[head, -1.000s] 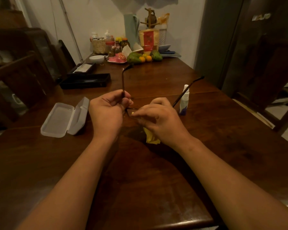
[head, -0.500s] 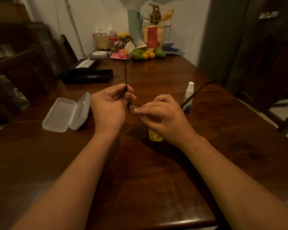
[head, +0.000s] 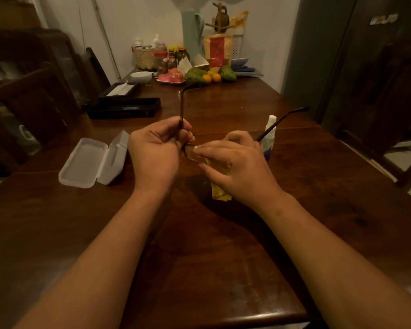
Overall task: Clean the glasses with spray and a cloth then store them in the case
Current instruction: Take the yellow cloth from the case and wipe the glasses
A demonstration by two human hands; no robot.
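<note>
Translucent plastic first, over on the left: the glasses case [head: 93, 161] lies open on the dark wooden table [head: 199, 257], lid flipped up on its right side, nothing visible inside it. Just right of the case comes the left hand [head: 156, 153], fingers curled closed around the glasses [head: 188, 148] at the frame's left end, and one temple arm rises straight up out of that fist and hooks over at the top. Between the two hands a sliver of dark frame and lens shows, lifted clear of the tabletop. Now the right hand [head: 237, 167], pinched shut with thumb and fingers on a yellow cloth [head: 217, 186] pressed against the lens, the loose end of the cloth hanging down below the palm. From behind that hand the second temple arm slants up and away to the right, crossing in front of the small white spray bottle [head: 269, 136], which stands upright on the table just beyond the right hand. Farther back, left of centre, a black tray [head: 124, 108] rests on the table, and at the far end by the wall sits a cluster of fruit [head: 209, 76], jars and a woven basket [head: 146, 58].
</note>
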